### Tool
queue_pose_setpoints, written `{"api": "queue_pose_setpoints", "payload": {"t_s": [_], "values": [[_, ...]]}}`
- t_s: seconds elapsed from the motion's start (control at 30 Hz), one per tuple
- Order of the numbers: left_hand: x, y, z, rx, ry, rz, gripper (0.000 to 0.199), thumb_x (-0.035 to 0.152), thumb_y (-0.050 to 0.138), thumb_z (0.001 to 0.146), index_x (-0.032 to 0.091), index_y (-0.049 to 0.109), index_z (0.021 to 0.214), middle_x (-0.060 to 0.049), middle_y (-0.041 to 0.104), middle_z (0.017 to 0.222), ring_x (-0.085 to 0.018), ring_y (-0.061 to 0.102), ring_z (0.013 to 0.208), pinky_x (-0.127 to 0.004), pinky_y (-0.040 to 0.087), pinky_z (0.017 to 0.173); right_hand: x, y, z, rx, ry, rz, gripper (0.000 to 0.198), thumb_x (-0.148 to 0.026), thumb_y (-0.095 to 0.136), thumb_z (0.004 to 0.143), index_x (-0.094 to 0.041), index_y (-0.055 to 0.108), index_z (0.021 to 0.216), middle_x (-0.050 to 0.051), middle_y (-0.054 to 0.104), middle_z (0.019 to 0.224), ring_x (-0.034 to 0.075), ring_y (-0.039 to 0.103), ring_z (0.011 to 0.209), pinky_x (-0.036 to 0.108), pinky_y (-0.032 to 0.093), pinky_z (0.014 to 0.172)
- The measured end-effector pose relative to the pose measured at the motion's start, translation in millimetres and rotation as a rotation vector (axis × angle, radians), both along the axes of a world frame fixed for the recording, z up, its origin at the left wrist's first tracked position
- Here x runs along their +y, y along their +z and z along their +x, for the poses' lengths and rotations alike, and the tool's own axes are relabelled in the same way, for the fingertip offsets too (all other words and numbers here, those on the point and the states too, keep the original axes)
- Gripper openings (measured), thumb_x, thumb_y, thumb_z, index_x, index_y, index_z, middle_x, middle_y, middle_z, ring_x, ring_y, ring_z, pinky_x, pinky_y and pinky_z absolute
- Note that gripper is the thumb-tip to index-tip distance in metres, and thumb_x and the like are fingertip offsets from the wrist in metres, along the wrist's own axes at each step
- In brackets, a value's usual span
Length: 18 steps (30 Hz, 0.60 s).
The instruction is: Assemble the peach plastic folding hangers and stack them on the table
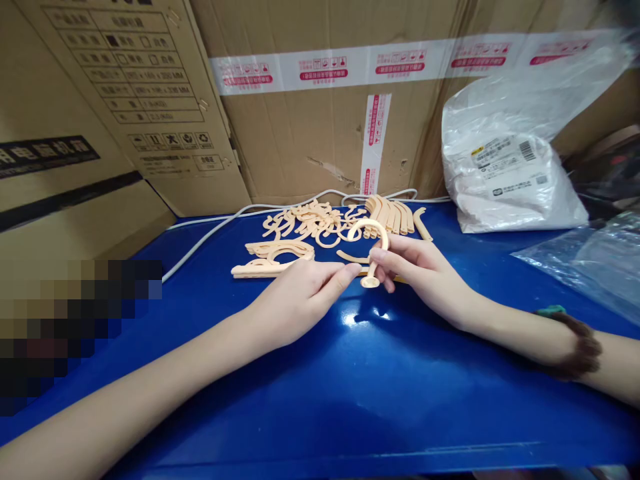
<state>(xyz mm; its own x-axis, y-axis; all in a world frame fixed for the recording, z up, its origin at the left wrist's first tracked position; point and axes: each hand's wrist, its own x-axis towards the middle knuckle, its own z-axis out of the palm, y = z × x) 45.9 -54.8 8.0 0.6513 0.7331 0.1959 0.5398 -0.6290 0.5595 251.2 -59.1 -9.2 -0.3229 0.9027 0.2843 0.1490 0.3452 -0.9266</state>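
Note:
My right hand (427, 273) pinches a cream plastic hook (383, 232) between thumb and fingers. Its curved end arches up and to the left, and its round, flared end points down. Close by on the left, my left hand (303, 299) is closed, thumb against forefinger, fingertips beside the flared end; whatever it may hold is hidden. Behind the left hand lie flat cream hanger-like pieces (255, 271), partly covered by it. A loose curved cream strip (350, 257) rests just behind the hook.
A heap of loose cream hooks (313, 219) lies at the back of the blue table (400, 393), beside a row of curved cream tubes (393, 215). White cable (200, 241) runs behind them. Cardboard boxes (300, 133) wall the back and left; plastic bags (515, 180) sit right.

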Motion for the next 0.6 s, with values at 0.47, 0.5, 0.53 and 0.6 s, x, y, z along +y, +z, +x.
{"api": "queue_pose_setpoints", "payload": {"t_s": [0.47, 0.5, 0.53, 0.6], "values": [[6.1, -9.2, -0.2, 0.209, 0.075, 0.100, 0.019, 0.031, 0.031, 0.095, 0.021, 0.035, 0.079, 0.001, 0.048, 0.073, -0.016, 0.044, 0.065, -0.031, 0.034, 0.063, 0.7, -2.6, -2.8, -0.029, 0.169, -0.106, 0.035, -0.049, 0.055, 0.091, -0.018, 0.054, 0.076, -0.003, 0.057, 0.066, 0.009, 0.051, 0.055, 0.024, 0.042, 0.057], [6.0, -9.1, -0.1, 0.219, 0.072, 0.100, 0.019, 0.032, 0.029, 0.096, 0.021, 0.037, 0.082, -0.001, 0.050, 0.076, -0.016, 0.045, 0.067, -0.031, 0.036, 0.065, 0.6, -2.3, -3.3, -0.031, 0.166, -0.105, 0.035, -0.050, 0.055, 0.090, -0.018, 0.054, 0.076, -0.003, 0.057, 0.065, 0.009, 0.051, 0.056, 0.024, 0.043, 0.057], [5.9, -8.9, -0.1, 0.225, 0.065, 0.102, 0.020, 0.034, 0.028, 0.097, 0.021, 0.038, 0.085, -0.001, 0.051, 0.078, -0.017, 0.046, 0.069, -0.032, 0.037, 0.066, 0.6, -2.0, -3.5, -0.035, 0.158, -0.099, 0.035, -0.050, 0.056, 0.090, -0.018, 0.054, 0.075, -0.003, 0.057, 0.065, 0.009, 0.051, 0.057, 0.025, 0.044, 0.058], [5.8, -8.2, -0.1, 0.218, 0.042, 0.102, 0.023, 0.035, 0.025, 0.098, 0.020, 0.040, 0.089, -0.002, 0.053, 0.081, -0.017, 0.047, 0.070, -0.032, 0.037, 0.067, 0.7, -1.4, -3.6, -0.041, 0.141, -0.076, 0.035, -0.049, 0.056, 0.090, -0.019, 0.054, 0.073, -0.003, 0.055, 0.063, 0.010, 0.051, 0.058, 0.024, 0.044, 0.059]]}}
